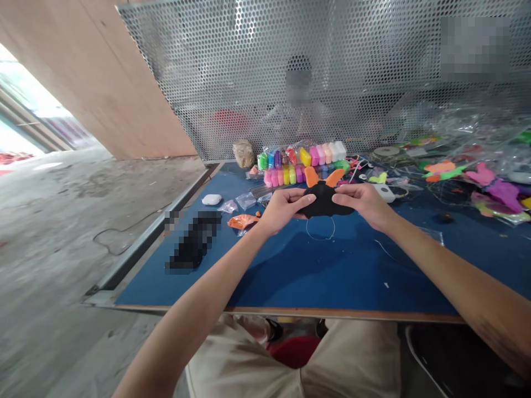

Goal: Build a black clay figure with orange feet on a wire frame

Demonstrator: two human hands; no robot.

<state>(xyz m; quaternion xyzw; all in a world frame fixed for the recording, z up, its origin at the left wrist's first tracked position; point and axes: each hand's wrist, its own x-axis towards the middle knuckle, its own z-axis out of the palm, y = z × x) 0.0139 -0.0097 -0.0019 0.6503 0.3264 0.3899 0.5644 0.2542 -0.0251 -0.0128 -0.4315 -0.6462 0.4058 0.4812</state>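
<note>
Both my hands hold a flat black clay figure [324,200] with two orange ears [322,177] above the blue table [323,271]. My left hand [282,209] pinches its left edge with thumb and fingers. My right hand [360,200] pinches its right edge the same way. Under the figure a thin wire ring [320,231] lies on the table. Just behind stand rows of coloured clay packs [302,163].
A perforated metal screen [290,72] closes the back of the table, with a person behind it. On the left lie a white earbud case [211,199], an orange clay scrap [243,221], small plastic bags [244,200] and a dark object [194,240]. Clay shapes in bags [489,188] crowd the right.
</note>
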